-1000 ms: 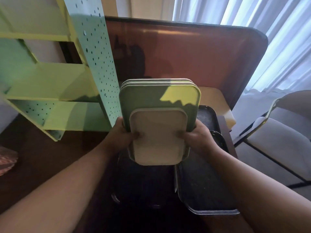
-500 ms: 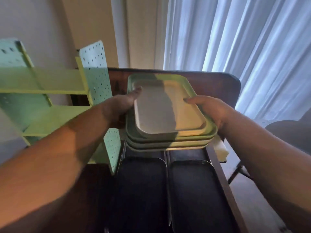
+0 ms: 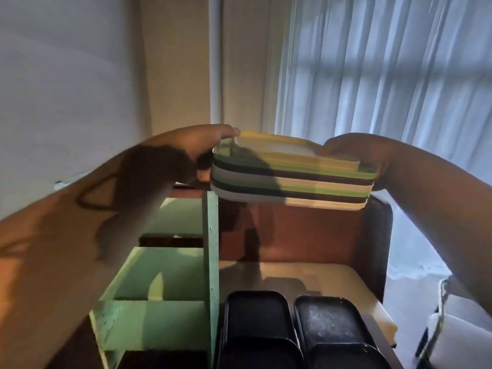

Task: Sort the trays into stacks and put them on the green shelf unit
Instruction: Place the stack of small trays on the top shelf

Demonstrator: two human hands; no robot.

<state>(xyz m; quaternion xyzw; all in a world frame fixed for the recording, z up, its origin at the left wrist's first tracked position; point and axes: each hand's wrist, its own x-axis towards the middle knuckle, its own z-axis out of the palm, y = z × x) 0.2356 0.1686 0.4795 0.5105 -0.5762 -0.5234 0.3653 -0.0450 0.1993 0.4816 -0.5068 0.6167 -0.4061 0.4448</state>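
I hold a stack of trays in green, white and dark layers, with a smaller pale tray on top, raised high above the table and roughly level. My left hand grips the stack's left end, thumb over the top edge. My right hand grips its right end. The green shelf unit stands below and to the left, its perforated side panel directly under the stack's left end. My left forearm hides much of the shelf unit's left part.
Two black trays lie side by side on the table beneath the stack, with more black trays nearer me. A brown padded panel stands behind them. A white curtain hangs at the right. A chair sits at the lower right.
Both hands have lifted the stack from low over the black trays to high above the shelf unit's side panel. The view has tilted upward with it.
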